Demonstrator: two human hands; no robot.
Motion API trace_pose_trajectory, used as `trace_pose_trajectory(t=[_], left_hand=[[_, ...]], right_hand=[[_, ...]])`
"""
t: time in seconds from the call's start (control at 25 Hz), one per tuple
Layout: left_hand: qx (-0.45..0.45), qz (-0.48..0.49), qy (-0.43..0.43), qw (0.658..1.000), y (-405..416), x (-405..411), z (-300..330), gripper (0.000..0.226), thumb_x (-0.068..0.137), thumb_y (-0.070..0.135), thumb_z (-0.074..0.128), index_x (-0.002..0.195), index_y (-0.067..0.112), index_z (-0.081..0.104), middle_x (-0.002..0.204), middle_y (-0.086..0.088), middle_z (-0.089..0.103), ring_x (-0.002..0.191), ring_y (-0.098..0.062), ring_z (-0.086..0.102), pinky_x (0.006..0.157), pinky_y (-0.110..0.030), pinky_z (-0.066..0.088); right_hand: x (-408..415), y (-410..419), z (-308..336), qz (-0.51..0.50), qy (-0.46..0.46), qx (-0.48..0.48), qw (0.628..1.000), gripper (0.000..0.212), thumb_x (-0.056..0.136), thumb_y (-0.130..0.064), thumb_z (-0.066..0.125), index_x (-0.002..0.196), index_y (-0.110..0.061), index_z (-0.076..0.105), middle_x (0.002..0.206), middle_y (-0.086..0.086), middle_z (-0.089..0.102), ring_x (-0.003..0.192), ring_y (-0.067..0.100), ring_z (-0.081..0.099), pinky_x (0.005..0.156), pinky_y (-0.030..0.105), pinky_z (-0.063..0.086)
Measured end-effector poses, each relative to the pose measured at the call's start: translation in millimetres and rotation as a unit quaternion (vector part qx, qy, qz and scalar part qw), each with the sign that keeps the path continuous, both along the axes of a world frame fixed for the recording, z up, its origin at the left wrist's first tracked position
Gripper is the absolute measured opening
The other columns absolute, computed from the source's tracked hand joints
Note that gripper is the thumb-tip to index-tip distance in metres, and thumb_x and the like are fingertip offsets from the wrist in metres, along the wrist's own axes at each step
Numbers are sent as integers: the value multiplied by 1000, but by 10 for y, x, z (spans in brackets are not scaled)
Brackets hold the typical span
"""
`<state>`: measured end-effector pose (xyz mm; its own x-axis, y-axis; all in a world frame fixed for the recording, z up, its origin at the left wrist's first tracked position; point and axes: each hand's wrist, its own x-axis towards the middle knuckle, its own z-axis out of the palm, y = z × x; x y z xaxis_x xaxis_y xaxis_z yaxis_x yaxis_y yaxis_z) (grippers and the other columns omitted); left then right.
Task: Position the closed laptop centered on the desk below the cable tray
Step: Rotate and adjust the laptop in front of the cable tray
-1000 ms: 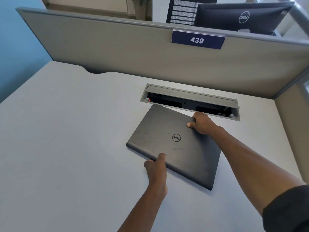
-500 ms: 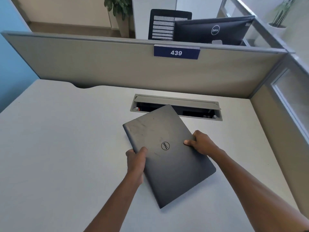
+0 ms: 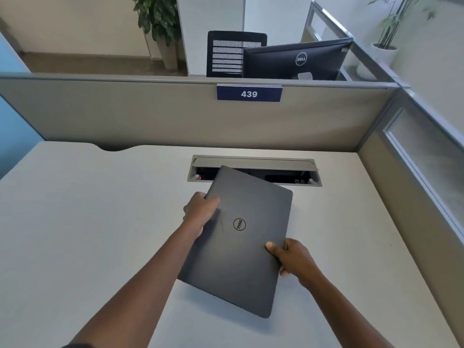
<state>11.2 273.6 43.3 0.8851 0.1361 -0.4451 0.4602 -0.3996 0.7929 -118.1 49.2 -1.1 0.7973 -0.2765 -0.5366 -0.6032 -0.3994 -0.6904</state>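
Observation:
The closed dark grey laptop point(image 3: 241, 249) with a round logo on its lid is held just above the pale desk point(image 3: 88, 234), turned so a short side points toward the cable tray. Its far corner overlaps the front of the open cable tray point(image 3: 296, 169), a grey slot in the desk with its flap raised. My left hand point(image 3: 199, 212) grips the laptop's left edge near the far end. My right hand point(image 3: 292, 257) grips the right edge nearer to me, thumb on the lid.
A grey partition point(image 3: 150, 116) with a blue "439" plate point(image 3: 249, 93) runs behind the desk. A second partition with a glass panel point(image 3: 426, 167) closes the right side. A monitor point(image 3: 296, 60) and a chair point(image 3: 233, 54) stand beyond.
The laptop has rotated clockwise, from lying long side toward me to pointing a short side at the tray. My left hand moved up its left edge, my right hand came nearer along the right edge.

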Motion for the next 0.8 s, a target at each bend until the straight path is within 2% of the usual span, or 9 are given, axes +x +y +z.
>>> trace_pose_trajectory(t=[0.12,0.24,0.36,0.52,0.64,0.8], left_hand=[[38,-36,-9,999,-103,227,5,37,72,36,54,100,14,65,98,-9,69,107,-33,57,98,-48,47],[68,-95,-17,993,-251,407,-16,31,74,35,56,102,29,67,97,0,67,111,-31,56,104,-47,43],[110,-171,-11,979,-414,568,-63,47,77,33,56,123,34,60,85,5,69,119,-27,50,102,-40,36],[175,-260,-25,949,-634,781,-172,49,79,29,56,128,28,59,116,-3,69,128,-30,44,107,-45,31],[213,-323,-35,921,-779,904,-248,44,79,27,55,123,27,60,118,-2,66,126,-33,41,101,-45,30],[277,-408,-34,869,-894,968,-342,57,81,29,57,138,26,50,128,-7,59,126,-35,40,105,-51,30]], right_hand=[[-129,177,-79,-58,19,88,994,41,85,-46,72,81,-6,64,56,8,68,47,21,68,49,29,56],[-224,380,-192,-109,28,144,983,42,85,-42,73,84,-1,66,56,10,66,50,24,67,52,34,59],[-246,528,-220,-150,39,183,971,42,86,-40,73,85,1,67,57,13,66,49,25,66,51,34,59],[-216,695,-216,-183,44,226,956,42,87,-38,73,79,4,67,59,14,64,49,24,65,47,31,56],[-184,821,-257,-205,38,247,946,42,88,-39,71,77,2,67,60,12,66,52,23,67,46,28,53],[-122,957,-297,-232,45,253,938,43,88,-40,71,73,0,66,59,11,66,52,22,68,45,27,50]])
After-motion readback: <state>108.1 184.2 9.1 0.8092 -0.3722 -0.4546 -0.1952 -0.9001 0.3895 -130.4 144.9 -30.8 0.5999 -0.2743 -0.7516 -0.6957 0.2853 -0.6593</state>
